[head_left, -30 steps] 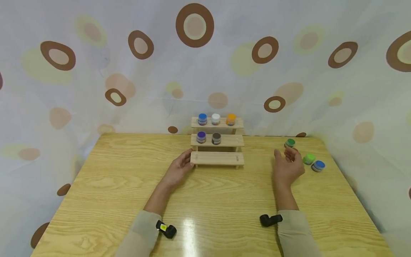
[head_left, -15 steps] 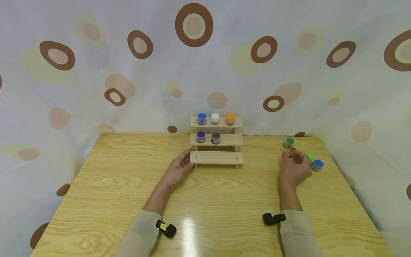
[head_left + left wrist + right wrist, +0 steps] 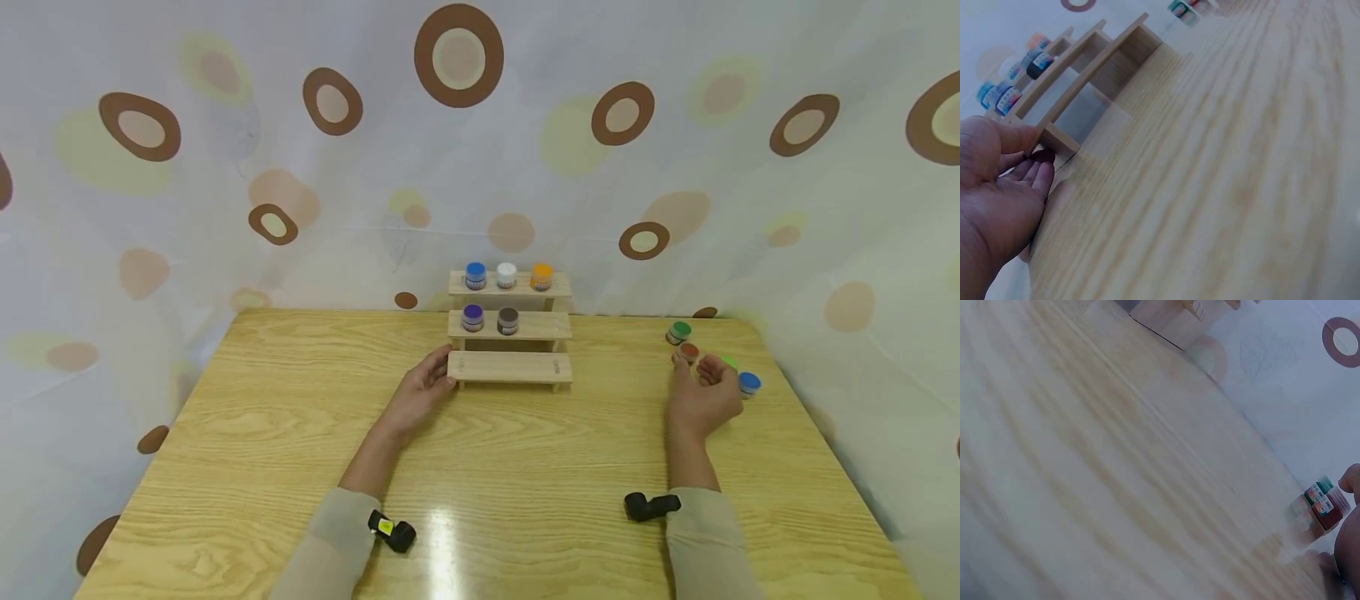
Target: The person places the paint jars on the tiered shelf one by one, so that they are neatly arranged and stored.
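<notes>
At the left end of a three-tier wooden display stand (image 3: pixel 510 367), my left hand (image 3: pixel 414 402) grips the lowest step. In the left wrist view, that hand's thumb (image 3: pixel 1017 137) lies against the step's edge, with the fingers beneath. To the right, my right hand (image 3: pixel 703 402) hovers among small paint jars, fingers bent and apart, holding nothing visible. Its thumb is near a red-brown-lidded paint jar (image 3: pixel 687 354); a light green-lidded jar (image 3: pixel 729 363) is partly hidden behind its fingers. The right wrist view shows only this hand's edge (image 3: pixel 1349 531) beside the red-brown jar (image 3: pixel 1329 512).
A dark green-lidded jar (image 3: pixel 678 332) and a blue-lidded jar (image 3: pixel 748 384) stand near the right hand. Blue, white and orange jars (image 3: pixel 542 277) occupy the top step. Purple and dark brown jars (image 3: pixel 507 321) are on the middle step. A patterned curtain (image 3: pixel 360 175) hangs behind the table.
My right hand has moved right, past the red-brown-lidded jar, and now covers part of the light green-lidded one. The left hand keeps its place on the stand.
</notes>
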Demonstrator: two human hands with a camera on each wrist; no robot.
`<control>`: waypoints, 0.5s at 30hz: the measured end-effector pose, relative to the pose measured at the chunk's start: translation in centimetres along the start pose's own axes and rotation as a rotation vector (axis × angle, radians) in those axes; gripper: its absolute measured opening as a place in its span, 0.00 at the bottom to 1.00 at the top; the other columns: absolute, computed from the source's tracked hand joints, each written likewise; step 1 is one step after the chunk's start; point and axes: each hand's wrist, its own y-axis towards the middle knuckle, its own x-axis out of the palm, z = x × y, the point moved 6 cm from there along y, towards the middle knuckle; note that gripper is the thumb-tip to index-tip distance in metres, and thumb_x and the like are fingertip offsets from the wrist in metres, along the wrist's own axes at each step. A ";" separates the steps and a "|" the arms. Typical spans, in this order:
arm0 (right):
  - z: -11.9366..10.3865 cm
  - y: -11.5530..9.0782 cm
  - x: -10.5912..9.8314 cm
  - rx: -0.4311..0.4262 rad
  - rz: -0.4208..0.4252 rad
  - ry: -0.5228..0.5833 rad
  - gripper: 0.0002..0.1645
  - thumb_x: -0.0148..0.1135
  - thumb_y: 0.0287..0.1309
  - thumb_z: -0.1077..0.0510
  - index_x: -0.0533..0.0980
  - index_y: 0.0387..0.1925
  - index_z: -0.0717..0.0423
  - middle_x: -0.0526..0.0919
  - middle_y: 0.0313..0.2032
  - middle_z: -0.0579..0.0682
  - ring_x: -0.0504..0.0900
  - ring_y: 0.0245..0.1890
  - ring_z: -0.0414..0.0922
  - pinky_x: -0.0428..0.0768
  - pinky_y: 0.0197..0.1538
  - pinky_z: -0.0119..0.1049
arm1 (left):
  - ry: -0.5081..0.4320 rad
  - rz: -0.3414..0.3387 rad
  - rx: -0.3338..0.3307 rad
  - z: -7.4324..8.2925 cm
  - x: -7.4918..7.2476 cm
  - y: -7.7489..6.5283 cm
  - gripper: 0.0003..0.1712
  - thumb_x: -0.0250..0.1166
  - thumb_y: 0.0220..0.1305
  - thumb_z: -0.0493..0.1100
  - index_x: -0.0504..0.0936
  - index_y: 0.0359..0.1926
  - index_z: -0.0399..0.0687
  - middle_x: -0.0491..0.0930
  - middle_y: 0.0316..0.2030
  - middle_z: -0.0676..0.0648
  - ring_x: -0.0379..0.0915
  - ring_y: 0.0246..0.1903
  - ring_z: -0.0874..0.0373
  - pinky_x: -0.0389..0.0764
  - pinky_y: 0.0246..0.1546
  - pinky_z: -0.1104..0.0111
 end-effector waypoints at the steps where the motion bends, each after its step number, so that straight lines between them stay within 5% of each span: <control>1: 0.0 0.1 0.1 0.001 -0.008 -0.006 0.25 0.82 0.56 0.56 0.84 0.50 0.66 0.85 0.45 0.53 0.82 0.45 0.40 0.78 0.51 0.28 | 0.002 -0.001 0.002 0.0 0.0 0.0 0.37 0.53 0.82 0.32 0.48 0.84 0.36 0.60 0.79 0.35 0.60 0.77 0.41 0.66 0.76 0.54; 15: 1.5 2.2 1.7 0.027 -0.077 -0.024 0.25 0.78 0.57 0.59 0.83 0.54 0.65 0.81 0.41 0.45 0.79 0.43 0.39 0.76 0.48 0.27 | 0.002 0.008 0.004 0.1 -0.1 0.1 0.37 0.53 0.81 0.31 0.49 0.83 0.35 0.61 0.78 0.34 0.60 0.76 0.42 0.66 0.76 0.55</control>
